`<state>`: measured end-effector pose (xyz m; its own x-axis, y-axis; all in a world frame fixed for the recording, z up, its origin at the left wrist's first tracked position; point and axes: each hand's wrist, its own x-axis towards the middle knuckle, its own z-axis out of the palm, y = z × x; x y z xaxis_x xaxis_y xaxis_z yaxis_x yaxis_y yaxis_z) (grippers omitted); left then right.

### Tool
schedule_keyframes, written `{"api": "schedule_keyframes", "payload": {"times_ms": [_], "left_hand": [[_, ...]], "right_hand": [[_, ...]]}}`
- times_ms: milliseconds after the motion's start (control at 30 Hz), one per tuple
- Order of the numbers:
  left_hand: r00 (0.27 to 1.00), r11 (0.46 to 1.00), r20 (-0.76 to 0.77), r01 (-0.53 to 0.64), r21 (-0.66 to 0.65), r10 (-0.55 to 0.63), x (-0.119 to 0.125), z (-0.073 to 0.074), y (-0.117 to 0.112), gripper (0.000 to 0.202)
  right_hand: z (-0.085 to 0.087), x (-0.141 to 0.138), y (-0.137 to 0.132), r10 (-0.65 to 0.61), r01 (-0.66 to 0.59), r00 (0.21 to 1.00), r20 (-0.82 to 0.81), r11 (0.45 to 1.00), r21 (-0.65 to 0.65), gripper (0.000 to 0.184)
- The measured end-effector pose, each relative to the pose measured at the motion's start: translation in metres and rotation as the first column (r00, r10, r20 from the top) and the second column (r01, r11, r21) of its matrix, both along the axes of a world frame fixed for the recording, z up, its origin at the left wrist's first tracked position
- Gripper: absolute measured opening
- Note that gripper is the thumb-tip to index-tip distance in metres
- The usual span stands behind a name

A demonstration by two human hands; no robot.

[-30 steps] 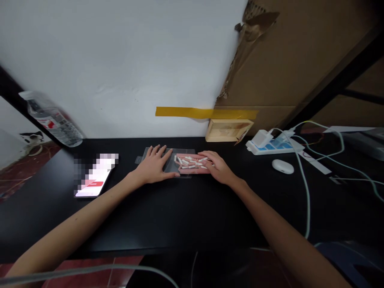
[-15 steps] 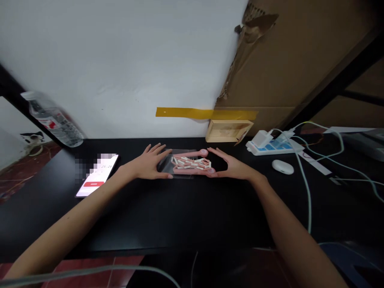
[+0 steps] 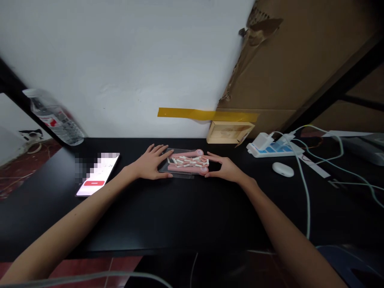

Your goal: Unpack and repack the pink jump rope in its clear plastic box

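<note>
A skipping rope [image 3: 192, 162] with pink handles and pink-and-white beads lies bundled on the table. Its left part overlaps a clear plastic bag [image 3: 183, 175]; whether it is inside or on top I cannot tell. My left hand [image 3: 151, 163] rests with spread fingers on the bag's left end, thumb along the near edge. At the rope's right end is my right hand [image 3: 225, 168], thumb and fingers apart in a C shape. Its fingertips are at the ends of the two handles, with a gap between palm and beads.
Left of my arm lies a lit phone [image 3: 99, 174]; behind it stands a water bottle [image 3: 57, 120]. A shallow tan box [image 3: 229, 132] leans at the back wall. To the right are a power strip [image 3: 271, 148], a white earbud case [image 3: 283, 169] and loose cables [image 3: 306, 196].
My right hand has moved left, and the skipping rope has shifted left along the plastic bag with it. My left hand stays on the bag.
</note>
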<state>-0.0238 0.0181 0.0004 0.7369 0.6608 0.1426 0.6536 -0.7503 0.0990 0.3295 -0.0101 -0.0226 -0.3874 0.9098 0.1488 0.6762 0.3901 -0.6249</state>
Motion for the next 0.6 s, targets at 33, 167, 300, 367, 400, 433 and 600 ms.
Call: {"api": "schedule_keyframes", "payload": {"times_ms": [33,167,300,367,400,433,600], "left_hand": [[1.000,1.000,0.001,-0.003,0.001,0.003,0.000,0.000,0.000,0.098],[1.000,1.000,0.000,-0.006,0.008,0.006,0.000,-0.001,0.002,0.097],[1.000,1.000,-0.011,0.022,0.005,-0.021,-0.003,0.000,0.003,0.097],[0.999,0.999,-0.004,0.042,-0.003,-0.042,-0.004,0.001,0.004,0.096],[0.999,0.999,0.001,0.054,-0.007,-0.054,-0.005,0.001,0.005,0.096],[0.998,0.998,0.006,0.065,-0.010,-0.065,-0.005,0.001,0.005,0.095],[0.996,0.996,0.023,0.089,-0.015,-0.089,-0.006,0.001,0.006,0.096]], "right_hand": [[0.000,-0.004,-0.001,-0.005,0.005,1.000,0.005,1.000,0.020,0.077],[0.003,-0.005,-0.003,0.055,-0.056,0.998,0.012,0.995,0.078,0.078],[0.004,0.010,0.000,0.026,-0.027,1.000,0.016,0.999,0.035,0.103],[0.001,0.016,0.002,-0.001,0.001,0.999,0.037,1.000,-0.002,0.106],[-0.001,0.017,0.003,-0.001,0.002,0.999,0.052,1.000,-0.014,0.105],[-0.003,0.017,0.004,0.003,-0.002,0.998,0.066,1.000,-0.020,0.105],[-0.004,0.008,0.002,0.025,-0.025,0.997,0.071,1.000,-0.002,0.099]]}}
